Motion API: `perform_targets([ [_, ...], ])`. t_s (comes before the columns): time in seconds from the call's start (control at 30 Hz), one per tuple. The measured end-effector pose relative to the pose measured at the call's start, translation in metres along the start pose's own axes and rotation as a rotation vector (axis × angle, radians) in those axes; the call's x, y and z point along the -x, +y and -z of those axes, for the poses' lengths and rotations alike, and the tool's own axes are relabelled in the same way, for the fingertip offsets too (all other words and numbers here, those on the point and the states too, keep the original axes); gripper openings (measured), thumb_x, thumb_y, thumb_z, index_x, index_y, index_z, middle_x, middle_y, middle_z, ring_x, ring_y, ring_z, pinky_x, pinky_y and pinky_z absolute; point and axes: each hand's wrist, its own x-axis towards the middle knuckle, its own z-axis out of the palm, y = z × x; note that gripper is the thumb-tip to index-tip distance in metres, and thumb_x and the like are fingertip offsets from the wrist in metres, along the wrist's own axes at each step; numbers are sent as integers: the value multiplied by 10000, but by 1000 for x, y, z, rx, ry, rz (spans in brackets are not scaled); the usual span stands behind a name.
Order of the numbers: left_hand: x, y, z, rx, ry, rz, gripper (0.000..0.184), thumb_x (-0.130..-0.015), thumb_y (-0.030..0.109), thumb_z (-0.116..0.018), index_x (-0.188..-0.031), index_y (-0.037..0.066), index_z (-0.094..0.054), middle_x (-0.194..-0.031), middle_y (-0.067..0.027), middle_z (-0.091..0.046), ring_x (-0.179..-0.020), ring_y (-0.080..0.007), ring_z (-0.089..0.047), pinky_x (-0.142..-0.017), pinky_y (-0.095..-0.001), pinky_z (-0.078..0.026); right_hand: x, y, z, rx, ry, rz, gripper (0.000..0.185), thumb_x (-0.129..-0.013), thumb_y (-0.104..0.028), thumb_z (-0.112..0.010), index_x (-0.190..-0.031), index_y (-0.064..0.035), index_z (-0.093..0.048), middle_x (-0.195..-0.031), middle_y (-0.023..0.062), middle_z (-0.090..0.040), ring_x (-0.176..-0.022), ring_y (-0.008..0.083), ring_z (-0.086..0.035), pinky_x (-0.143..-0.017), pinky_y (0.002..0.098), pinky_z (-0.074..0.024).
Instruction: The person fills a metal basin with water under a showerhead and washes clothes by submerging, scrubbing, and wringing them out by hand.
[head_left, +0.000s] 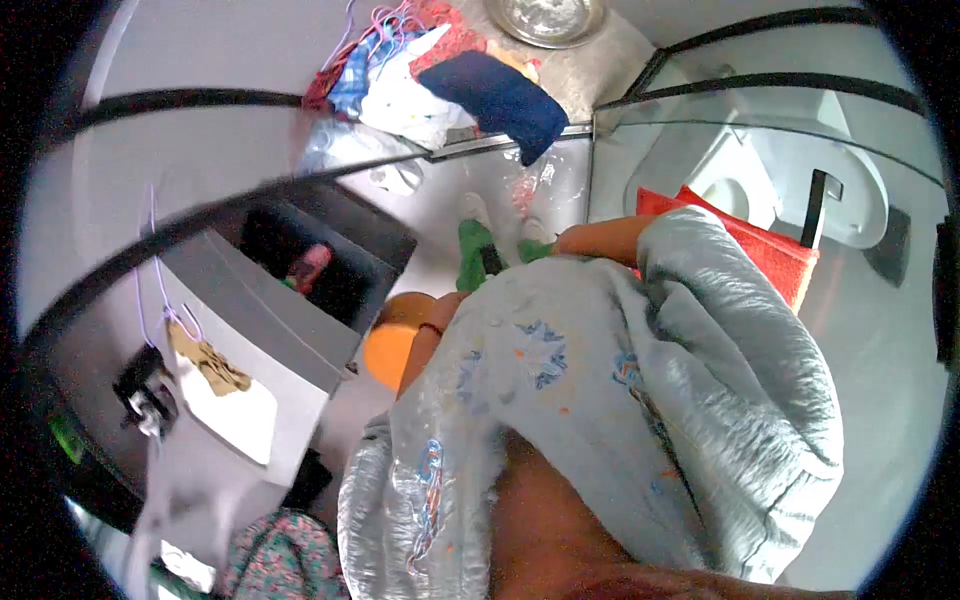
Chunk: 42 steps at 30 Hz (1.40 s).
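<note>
1. Wears a silvery grey garment with blue embroidered flowers, spread across the lower middle, with the far edge just beside the left hand at one side and the right hand at the other.
2. Cannot tell the state of the fingers, whether apart, together or clamped on the cloth; hidden in front of the body.
3. Stands on a pale floor in green trousers, visible between the two forearms.
4. Stands among grey walls, with a white toilet at the right and a red towel near the right forearm.
5. Has at the far side a heap of clothes, including a dark blue cloth, with thin pink and purple hangers at one end.
6. Shows at the left an open black compartment containing a pink item, too blurred to name.
7. Shows at the top edge a round metal basin, partly cut off, with contents impossible to make out.
8. Shows beside the left forearm a rounded orange object, either bucket or stool.
</note>
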Motion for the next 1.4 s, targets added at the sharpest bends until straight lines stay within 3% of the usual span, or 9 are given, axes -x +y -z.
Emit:
perform_targets([
  [0.8, 130, -130, -191, 271, 250, -129, 145, -756, 142, -479, -821, 35, -553, -778, -194, -584, -761, -353, -570, -658, -441, -444, -44, 27, -186, 47, -42, -95, 368, -836, -345, -476, -1106, -107, -555, -1054, 40, -565, -957, 163, -513, -863, 270, -364],
  [0.9, 207, -111, -116, 231, 729, -206, 194, -770, 105, -476, -928, 22, -551, -940, -206, -558, -915, -342, -520, -795, -419, -405, -66, 79, -226, -18, 5, -44, 372, -837, -349, -475, -1108, -108, -554, -1061, 41, -566, -962, 164, -515, -872, 268, -362],
  [0.93, 200, -131, -109, -16, 1205, -372, 234, -782, 108, -497, -988, 9, -549, -1004, -193, -543, -967, -337, -495, -850, -421, -379, -80, 104, -240, 6, -26, 27, 375, -838, -345, -478, -1116, -104, -549, -1073, 35, -564, -969, 165, -513, -872, 275, -363],
  [1.0, 269, -102, -22, -234, 1478, -340, 278, -780, 113, -522, -1041, 16, -537, -1006, -168, -542, -962, -339, -490, -877, -434, -358, -22, -27, -254, 180, -96, 2, 369, -844, -317, -473, -1128, -90, -535, -1112, 44, -552, -987, 175, -513, -881, 281, -359],
  [1.1, 317, -92, 65, -374, 1858, -360, 349, -789, 195, -527, -1094, 26, -506, -1119, -158, -447, -1057, -329, -402, -916, -447, -286, -36, -22, -272, -590, 55, -445, 381, -849, -301, -448, -1148, -73, -512, -1146, 51, -535, -1014, 190, -505, -891, 285, -350],
  [1.17, 327, -89, 101, -427, 1950, -318, 387, -809, 240, -506, -1125, 18, -482, -1147, -149, -438, -1078, -326, -390, -929, -461, -263, -37, -27, -265, 294, -56, 27, 369, -844, -285, -454, -1126, -58, -522, -1111, 87, -550, -990, 186, -511, -873, 285, -363],
  [1.27, 322, -86, 130, -573, 2014, -211, 333, -790, 174, -505, -1089, 30, -506, -1116, -187, -449, -1062, -345, -398, -920, -434, -295, -60, -56, -261, 233, -99, 141, 241, -808, -171, -492, -989, -38, -579, -992, 120, -591, -878, 190, -545, -762, 320, -409],
  [1.33, 312, -86, 134, -635, 1831, -65, 437, -817, 243, -478, -1213, 72, -411, -1230, -187, -370, -1145, -340, -332, -929, -510, -225, -60, -124, -253, 536, 124, 151, 158, -727, -45, -526, -872, -30, -589, -872, 127, -613, -777, 242, -571, -654, 340, -430],
  [1.4, 309, -102, 135, -686, 1811, -25, 434, -822, 288, -464, -1207, 93, -421, -1260, -189, -347, -1164, -349, -315, -923, -518, -224, -55, -175, -241, 569, 755, 663, 216, -671, 32, -513, -869, -28, -578, -831, 171, -589, -763, 334, -549, -645, 360, -444],
])
